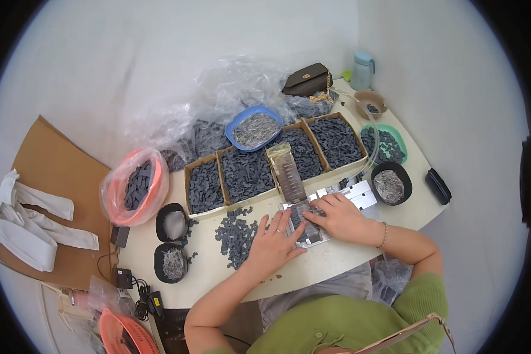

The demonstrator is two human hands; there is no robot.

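Note:
On the near part of the white table lies a metal fixture [308,237] with a slotted bed. My left hand [272,246] rests at its left side with the fingers spread, the fingertips touching the bed. My right hand [343,219] lies over the right of the bed, fingers bent down and pressing on it; what lies under the fingertips is too small to make out. A long clear plastic case [287,173] with brown tape at its top reaches from the fixture onto the divided tray. Left of my left hand is a loose heap of small dark grey parts [235,236].
Behind the fixture stands a divided cardboard tray [265,197] of dark grey parts, with a blue basin [229,131] of metal pins on it. Black bowls [157,268] stand left, another black bowl [408,187] and a green basin [402,144] right. A hose [376,138] curves to the fixture.

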